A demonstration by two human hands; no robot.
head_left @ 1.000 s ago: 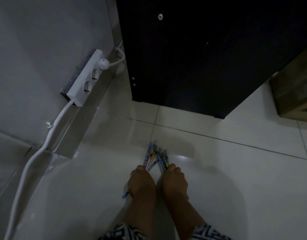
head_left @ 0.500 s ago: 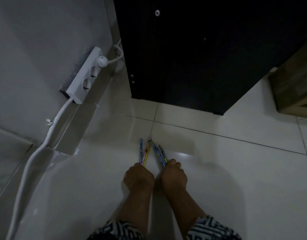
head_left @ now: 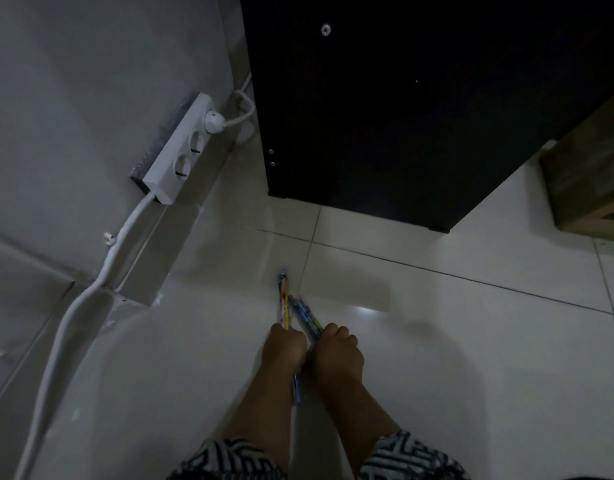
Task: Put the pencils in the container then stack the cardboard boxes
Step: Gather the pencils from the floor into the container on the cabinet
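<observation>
While both fists sit side by side low over the floor (head_left: 471,323), the left hand (head_left: 284,351) clenches one bunch of pencils (head_left: 284,299) and the right hand (head_left: 336,355) another, tips fanning forward toward the black cabinet (head_left: 402,116). No container in sight; a cardboard box (head_left: 589,188) waits well off right.

Head view, steeply down
Wide lens looks forward and down at the floor (head_left: 437,341); pencils (head_left: 284,299) close, just below centre.
</observation>
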